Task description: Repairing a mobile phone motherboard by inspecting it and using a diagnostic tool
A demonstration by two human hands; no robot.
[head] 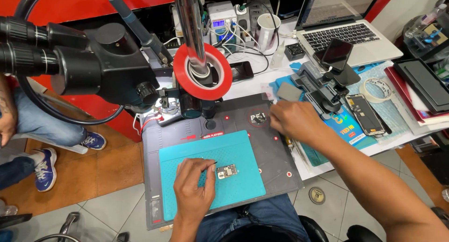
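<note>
Looming top left: microscope (100, 59), black, over the bench.
Work mat (276, 150): grey, w/ teal pad (243, 181) laid on it.
R hand (292, 122): fingers bunched at mat's far edge; grip can't be told.
L hand (194, 186): tweezers (211, 164) pinched, tip beside board.
Circuit board (227, 171): small, flat on teal pad.

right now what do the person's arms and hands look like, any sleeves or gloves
Both hands are bare: no gloves, and no rings or watch that show. The left hand and the right hand come off forearms that are uncovered as far as the view reaches, so no sleeves show. Blue jeans cover the lap below.
</note>
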